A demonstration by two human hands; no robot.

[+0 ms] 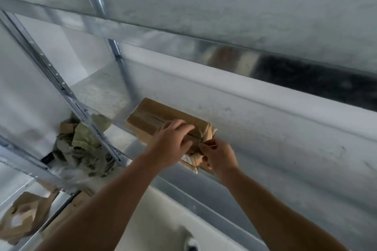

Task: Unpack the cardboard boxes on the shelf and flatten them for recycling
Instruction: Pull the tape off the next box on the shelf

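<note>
The box (pixel 155 116) lies on the shelf (pixel 204 197), close to its near edge and towards the left end, long side running away from me. Brown tape runs along the top and looks unbroken at the far end. The near end (pixel 208 134) is ragged, with torn card standing up. My left hand (pixel 173 144) lies flat across the top with its fingers spread, pressing down rather than gripping. My right hand (pixel 218 155) pinches a scrap of the torn card or tape at that near end between thumb and fingertips. The blur stops me telling which it is.

The risk I see is the scrap tearing off short instead of opening the seam, since the card there is already frayed. A hard pull towards me could also drag the box over the edge if the left hand lets up.

I cannot see inside the box, so whether anything is in it is unknown. Lower left, beyond the slanted metal post (pixel 67 98), a heap of crumpled packing paper (pixel 81 149) sits loose. Nearer, at the bottom left, pieces of brown cardboard (pixel 22 216) lie about, seemingly already opened out.
</note>
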